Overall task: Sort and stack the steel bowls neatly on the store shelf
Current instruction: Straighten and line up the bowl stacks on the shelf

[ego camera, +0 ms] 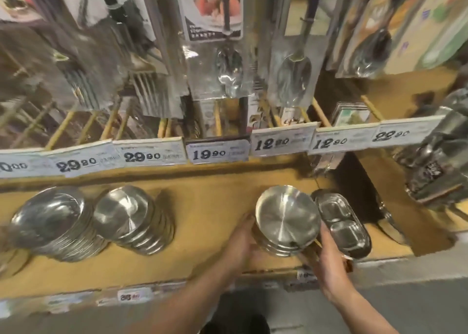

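Head view: a short stack of steel bowls (287, 219) stands on the wooden shelf (207, 207), right of centre. The left hand (241, 240) cups the stack's left side with fingers curved against it; the right hand (329, 255) curls around its right side, so both hold it. Just beside the stack on the right lies a pile of divided steel trays (347, 222). Well apart on the left stand two taller bowl stacks (50, 222) (131, 219). Price tags (217, 152) line the shelf edge above, under hanging packaged spoons (293, 75).
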A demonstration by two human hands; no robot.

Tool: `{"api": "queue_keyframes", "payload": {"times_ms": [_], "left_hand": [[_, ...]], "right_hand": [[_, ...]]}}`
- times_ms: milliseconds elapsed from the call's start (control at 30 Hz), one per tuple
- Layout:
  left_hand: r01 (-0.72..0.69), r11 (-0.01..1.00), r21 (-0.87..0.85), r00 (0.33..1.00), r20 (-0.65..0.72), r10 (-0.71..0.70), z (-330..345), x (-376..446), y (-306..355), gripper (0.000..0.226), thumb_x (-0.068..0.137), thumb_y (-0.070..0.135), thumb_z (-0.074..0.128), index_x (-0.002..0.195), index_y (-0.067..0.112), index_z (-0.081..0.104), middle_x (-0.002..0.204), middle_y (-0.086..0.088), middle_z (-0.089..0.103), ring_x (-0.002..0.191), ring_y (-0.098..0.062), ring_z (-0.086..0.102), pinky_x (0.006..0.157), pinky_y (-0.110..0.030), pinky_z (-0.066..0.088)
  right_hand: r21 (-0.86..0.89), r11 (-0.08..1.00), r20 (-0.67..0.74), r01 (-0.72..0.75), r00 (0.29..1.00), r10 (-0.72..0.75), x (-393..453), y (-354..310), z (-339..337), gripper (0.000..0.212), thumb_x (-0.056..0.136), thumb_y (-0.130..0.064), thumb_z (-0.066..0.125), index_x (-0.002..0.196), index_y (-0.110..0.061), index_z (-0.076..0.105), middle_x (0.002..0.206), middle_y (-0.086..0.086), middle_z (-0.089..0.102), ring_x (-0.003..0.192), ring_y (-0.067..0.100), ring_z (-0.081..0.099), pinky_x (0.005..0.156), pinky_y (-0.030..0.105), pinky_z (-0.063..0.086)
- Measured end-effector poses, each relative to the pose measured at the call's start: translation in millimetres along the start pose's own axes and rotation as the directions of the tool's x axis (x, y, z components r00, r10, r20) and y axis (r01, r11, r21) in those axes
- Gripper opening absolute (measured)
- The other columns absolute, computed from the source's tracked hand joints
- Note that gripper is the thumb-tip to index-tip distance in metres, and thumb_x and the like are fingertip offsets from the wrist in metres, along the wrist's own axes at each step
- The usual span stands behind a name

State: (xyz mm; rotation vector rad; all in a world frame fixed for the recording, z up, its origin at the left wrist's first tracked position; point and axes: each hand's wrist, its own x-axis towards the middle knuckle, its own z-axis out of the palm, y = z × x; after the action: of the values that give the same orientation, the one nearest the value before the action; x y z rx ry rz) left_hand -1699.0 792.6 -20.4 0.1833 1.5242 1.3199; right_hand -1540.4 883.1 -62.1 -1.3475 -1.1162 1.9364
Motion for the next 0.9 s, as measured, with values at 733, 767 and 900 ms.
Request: {"api": "queue_keyframes", "payload": {"times_ms": [733, 767, 900], "left_hand": [[-0.223, 0.901, -0.373, 0.909, -0.413, 0.054, -113, -20, -12, 0.03, 0.105, 0.043, 0.039, 0.123, 0.046, 0.064, 0.107, 0.026, 0.073, 0.092, 0.01, 0.068, 0.093, -0.035, 0.053], [-0.225, 0.904, -0.363, 0.914, -0.401, 0.067, -113, -21, -11, 0.03, 0.105, 0.043, 0.039, 0.122, 0.047, 0.064, 0.108, 0.027, 0.072, 0.093, 0.012, 0.067, 0.089, -0.032, 0.052], [-0.199, 0.923, -0.331, 0.929, -0.364, 0.07, -116, -25, -12, 0.031, 0.107, 0.042, 0.036, 0.128, 0.047, 0.058, 0.113, 0.031, 0.07, 0.101, 0.012, 0.065, 0.084, -0.023, 0.053]], "right_hand": [[-0.242, 0.963, 0.31, -0.119, 0.931, 0.193, 51, 17, 158, 0.025, 0.107, -0.042, 0.04, 0.124, -0.038, 0.057, 0.131, 0.0, 0.061, 0.118, 0.018, 0.059, 0.08, 0.04, 0.055], [-0.239, 0.963, 0.304, -0.126, 0.932, 0.197, 51, 17, 160, 0.025, 0.106, -0.042, 0.041, 0.124, -0.037, 0.058, 0.13, -0.001, 0.062, 0.118, 0.017, 0.059, 0.075, 0.037, 0.055], [-0.229, 0.965, 0.312, -0.129, 0.929, 0.198, 49, 17, 152, 0.034, 0.107, -0.042, 0.04, 0.136, -0.032, 0.056, 0.135, -0.001, 0.061, 0.119, 0.013, 0.059, 0.07, 0.033, 0.056]]}}
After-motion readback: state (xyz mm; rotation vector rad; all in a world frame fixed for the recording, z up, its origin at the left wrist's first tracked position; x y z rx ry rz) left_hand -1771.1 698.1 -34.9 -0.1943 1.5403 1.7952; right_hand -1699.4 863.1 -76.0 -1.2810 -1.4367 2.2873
